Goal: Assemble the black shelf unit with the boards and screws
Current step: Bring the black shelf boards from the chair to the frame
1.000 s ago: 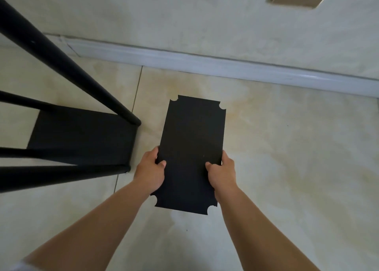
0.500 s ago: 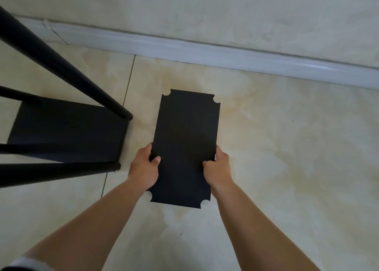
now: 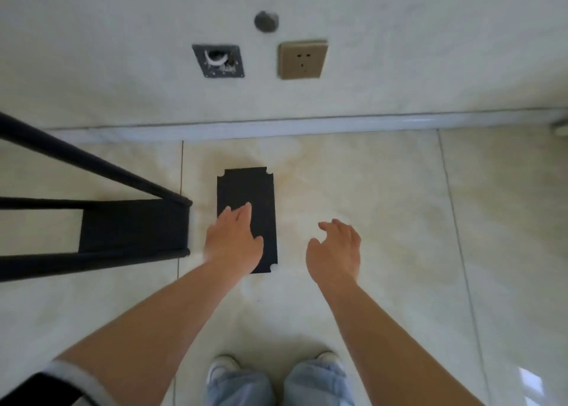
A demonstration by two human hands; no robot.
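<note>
Board (image 3: 246, 190) now lies flat on the floor (image 3: 368, 190), its far end pointing at the wall, and neither hand holds it. A second ago I had it pinched by both long edges, one hand on each side; since then both grips have let go and my view has lifted, so I see my shoes at the bottom of the frame.

My left hand (image 3: 232, 241) hangs over the near half of the board with straight, relaxed fingers, wide and empty. Whether it touches the surface or hovers just above, I cannot tell. My right hand (image 3: 335, 249) is off to the right of the board, well apart from it, fingers loosely spread and curled a little, also holding nothing.

Just left of my left hand is the frame (image 3: 135, 227), lying on its side with its black tubes (image 3: 92, 163) running away to the left and one panel already set between them. The board sits just beside the frame's open end but is not touching it.

I judge this as a parking step: the board is staged within reach, not yet fitted. Both hands are free for whatever comes next, likely screws or turning the frame, though I see no screws in view.
</note>
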